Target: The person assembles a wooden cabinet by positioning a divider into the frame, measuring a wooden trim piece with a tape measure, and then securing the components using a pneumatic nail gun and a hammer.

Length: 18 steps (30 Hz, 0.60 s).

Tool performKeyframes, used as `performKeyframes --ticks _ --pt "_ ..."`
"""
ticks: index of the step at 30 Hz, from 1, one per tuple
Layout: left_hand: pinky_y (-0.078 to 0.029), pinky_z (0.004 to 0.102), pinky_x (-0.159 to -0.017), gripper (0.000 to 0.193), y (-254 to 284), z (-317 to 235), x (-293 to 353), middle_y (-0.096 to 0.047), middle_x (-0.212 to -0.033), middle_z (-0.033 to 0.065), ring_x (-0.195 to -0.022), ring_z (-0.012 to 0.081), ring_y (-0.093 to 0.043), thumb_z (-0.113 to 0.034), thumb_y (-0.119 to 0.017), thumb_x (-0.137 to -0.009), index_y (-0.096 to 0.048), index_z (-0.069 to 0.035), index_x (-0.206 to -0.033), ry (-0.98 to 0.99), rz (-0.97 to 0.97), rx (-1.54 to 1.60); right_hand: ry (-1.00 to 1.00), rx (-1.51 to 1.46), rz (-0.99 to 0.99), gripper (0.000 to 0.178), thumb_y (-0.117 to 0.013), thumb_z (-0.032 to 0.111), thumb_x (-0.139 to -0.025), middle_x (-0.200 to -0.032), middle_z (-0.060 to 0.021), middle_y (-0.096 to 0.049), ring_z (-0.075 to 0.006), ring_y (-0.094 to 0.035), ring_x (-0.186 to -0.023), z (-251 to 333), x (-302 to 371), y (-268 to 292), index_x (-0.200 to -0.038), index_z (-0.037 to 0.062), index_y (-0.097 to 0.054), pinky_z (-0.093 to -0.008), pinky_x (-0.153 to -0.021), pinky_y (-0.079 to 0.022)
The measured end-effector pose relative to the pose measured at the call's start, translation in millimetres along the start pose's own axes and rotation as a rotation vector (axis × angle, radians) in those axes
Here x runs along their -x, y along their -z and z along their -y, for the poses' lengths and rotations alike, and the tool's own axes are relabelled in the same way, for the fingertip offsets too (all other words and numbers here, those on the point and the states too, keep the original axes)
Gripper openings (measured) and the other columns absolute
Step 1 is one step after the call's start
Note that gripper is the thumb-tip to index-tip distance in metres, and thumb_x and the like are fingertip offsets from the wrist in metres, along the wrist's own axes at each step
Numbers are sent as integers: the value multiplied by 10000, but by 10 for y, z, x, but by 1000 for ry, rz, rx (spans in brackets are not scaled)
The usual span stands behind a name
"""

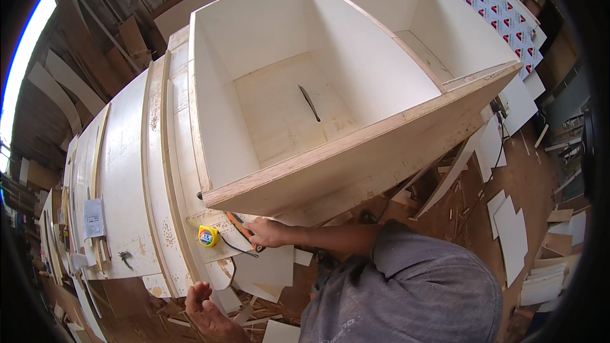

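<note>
My right hand [268, 232] is closed around a slim orange-and-black tool [237, 223] by the near corner of a large white open box [365, 143]; its kind cannot be made out. Just left of it a yellow tape measure [208, 236] lies on the white work surface [124, 171]. Lower down, my left hand [208, 315] is raised near the end of a long wooden strip [170, 152], fingers apart and holding nothing. A dark, slender blade-like object [309, 103] lies on the floor of the box's left compartment.
A wooden-edged divider [381, 32] splits the box. Paper [94, 218] and a small dark object [126, 258] lie on the work surface at left. White panel offcuts [508, 235] and wood scraps cover the floor at right. A patterned sheet [489, 3] stands behind the box.
</note>
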<state>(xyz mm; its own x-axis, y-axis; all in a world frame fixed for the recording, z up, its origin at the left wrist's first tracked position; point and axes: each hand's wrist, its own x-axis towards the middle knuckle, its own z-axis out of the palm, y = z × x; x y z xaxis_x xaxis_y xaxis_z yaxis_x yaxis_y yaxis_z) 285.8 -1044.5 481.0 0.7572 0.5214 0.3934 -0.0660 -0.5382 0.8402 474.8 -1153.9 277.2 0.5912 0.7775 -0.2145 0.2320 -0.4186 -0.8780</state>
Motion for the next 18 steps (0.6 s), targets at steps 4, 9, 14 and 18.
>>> performKeyframes --ticks 4,9,14,18 --pt "-561 443 -877 417 -495 -913 -795 -606 -1169 278 -1099 357 -621 -313 -450 -1036 -514 67 -1194 -385 137 65 68 -104 87 585 -563 326 -910 -1134 -243 -600 -376 -595 -1078 -604 1314 273 -1410 40 -460 -408 -933 -473" --pt "-477 387 -957 454 -1726 -1822 -1472 -623 -1162 172 -1075 240 -624 -324 -416 -1039 -473 -1 -1353 -117 646 266 -85 83 32 411 -535 308 -957 -1189 -199 -617 -336 -589 -1120 -2066 2980 706 -1256 30 -581 -428 -949 -461" --pt "-478 388 -956 435 -3296 -2251 -1788 -694 -1053 151 -1064 254 -645 -300 -440 -1030 -514 11 -1325 139 1289 -250 -431 96 -89 306 -526 256 -946 -1120 -167 -626 -310 -628 -1039 -2137 4371 2163 -1118 30 -639 -437 -858 -503" --pt "-490 387 -944 391 -4442 -2169 -1647 -689 -1074 166 -1096 241 -625 -275 -443 -1015 -564 -13 -1279 286 1504 -610 -661 -218 -452 309 -528 257 -948 -1108 -164 -626 -301 -629 -1025 -2606 5052 2496 -1129 28 -627 -429 -845 -506"
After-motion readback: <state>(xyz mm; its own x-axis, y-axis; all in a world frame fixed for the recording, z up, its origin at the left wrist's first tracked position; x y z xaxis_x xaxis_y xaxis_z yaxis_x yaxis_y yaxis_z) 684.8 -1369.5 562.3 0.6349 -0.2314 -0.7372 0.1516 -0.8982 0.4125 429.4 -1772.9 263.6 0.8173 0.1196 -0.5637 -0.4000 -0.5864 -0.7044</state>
